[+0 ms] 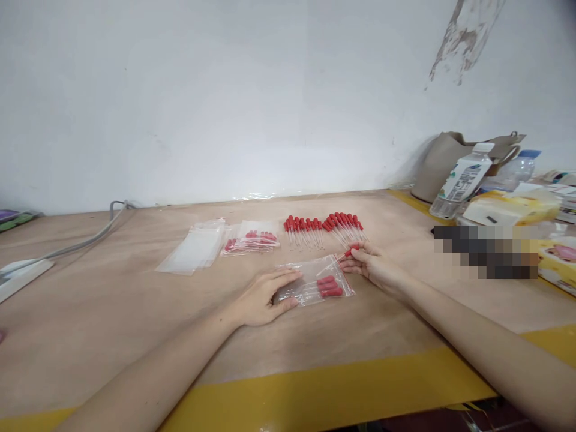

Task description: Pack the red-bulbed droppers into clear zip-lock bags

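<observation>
A clear zip bag (310,277) lies flat on the table, its red-lined mouth toward the right. Inside it are three droppers (330,286) with red rubber bulbs. My left hand (265,297) rests on the bag's left end, thumb and fingers apart and stretched out. My right hand (373,264) pinches another dropper (352,249) by its red bulb at the bag's mouth; its thin clear tube points left, and whether the tip is inside is hard to make out. Behind the bag lie two groups of loose droppers, a left group (302,225) and a right group (344,223).
Filled bags (252,240) lie in a pile at the back, left of the loose droppers. Flat empty bags (193,249) are beside them. A grey cable (90,239) runs along the left. At right stand a bottle (463,180), a beige bag (438,165) and tissue packs (508,207).
</observation>
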The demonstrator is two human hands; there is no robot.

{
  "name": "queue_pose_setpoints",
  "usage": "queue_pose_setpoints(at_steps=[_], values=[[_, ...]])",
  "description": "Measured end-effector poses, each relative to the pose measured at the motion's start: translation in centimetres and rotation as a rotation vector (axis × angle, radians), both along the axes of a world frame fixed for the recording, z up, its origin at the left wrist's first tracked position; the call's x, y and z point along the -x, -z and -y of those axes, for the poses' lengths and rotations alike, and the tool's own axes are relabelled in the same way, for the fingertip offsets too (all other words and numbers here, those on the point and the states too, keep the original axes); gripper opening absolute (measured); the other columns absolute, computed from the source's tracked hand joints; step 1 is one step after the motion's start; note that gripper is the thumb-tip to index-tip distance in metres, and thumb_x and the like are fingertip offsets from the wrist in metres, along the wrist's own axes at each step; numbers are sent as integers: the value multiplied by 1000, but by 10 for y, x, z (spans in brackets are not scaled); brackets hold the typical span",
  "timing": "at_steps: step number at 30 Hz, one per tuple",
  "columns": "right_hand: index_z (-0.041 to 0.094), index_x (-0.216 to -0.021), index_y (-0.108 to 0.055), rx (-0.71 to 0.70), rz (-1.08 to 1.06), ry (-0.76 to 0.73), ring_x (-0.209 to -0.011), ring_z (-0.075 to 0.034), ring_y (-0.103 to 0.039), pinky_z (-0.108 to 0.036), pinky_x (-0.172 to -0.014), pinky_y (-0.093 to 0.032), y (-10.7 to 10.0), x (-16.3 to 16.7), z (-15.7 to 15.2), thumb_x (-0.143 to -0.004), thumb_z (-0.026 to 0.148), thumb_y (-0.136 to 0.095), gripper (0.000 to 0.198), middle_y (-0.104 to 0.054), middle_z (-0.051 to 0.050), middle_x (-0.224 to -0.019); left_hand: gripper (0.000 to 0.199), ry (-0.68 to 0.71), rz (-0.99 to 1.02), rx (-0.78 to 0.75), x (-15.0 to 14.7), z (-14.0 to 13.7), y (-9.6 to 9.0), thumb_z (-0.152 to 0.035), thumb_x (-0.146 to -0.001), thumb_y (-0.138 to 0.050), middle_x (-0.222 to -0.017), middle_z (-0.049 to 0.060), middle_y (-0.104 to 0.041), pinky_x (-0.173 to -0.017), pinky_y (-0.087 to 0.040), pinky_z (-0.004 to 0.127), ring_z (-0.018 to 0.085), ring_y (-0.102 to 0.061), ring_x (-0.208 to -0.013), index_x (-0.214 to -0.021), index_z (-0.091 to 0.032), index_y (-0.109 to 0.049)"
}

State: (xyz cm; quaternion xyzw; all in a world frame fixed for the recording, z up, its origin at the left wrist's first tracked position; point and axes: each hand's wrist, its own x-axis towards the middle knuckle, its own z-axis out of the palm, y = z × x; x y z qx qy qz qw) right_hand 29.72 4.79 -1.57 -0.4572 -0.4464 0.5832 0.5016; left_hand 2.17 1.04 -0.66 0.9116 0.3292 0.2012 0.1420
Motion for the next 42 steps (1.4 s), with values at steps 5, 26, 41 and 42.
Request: queue_pose_setpoints(at_steps=[5, 26, 41, 42], values=[[19, -78, -46, -13, 192, -223, -60, -10, -59, -24, -57, -46, -7, -14, -1, -70, 26, -65, 22, -62, -1, -73, 49, -15, -6, -6, 0, 1, -1, -39, -86, -50, -129, 7, -50, -100, -36, 40, 23, -44, -120, -131, -22, -40], [14, -68, -68, -296, 509, -165, -57, -14, -59, -25, -52, -45, 12, 13, -5, -58, 42, -71, 30, -67, -5, -65, 49, -17, -28, -32, 2, 0, 0, -40, -86, -49, -129, 7, -49, -99, -37, 43, 25, -44, -120, -132, -24, -39], [14, -49, -53, -468, 705, -151, -48, -8, -44, -20, -45, -34, 15, 16, -2, -69, 33, -59, 28, -52, 1, -50, 50, -28, -48, -26, 2, 0, -1, -40, -86, -49, -130, 7, -48, -100, -37, 42, 23, -43, -121, -133, -24, -37], [14, -52, -55, -474, 681, -183, -50, -9, -45, -21, -46, -35, 12, 17, -1, -71, 34, -59, 28, -53, 1, -52, 50, -28, -48, -28, 2, 0, -1, -40, -86, -49, -131, 7, -48, -100, -37, 42, 23, -43, -121, -133, -24, -37]])
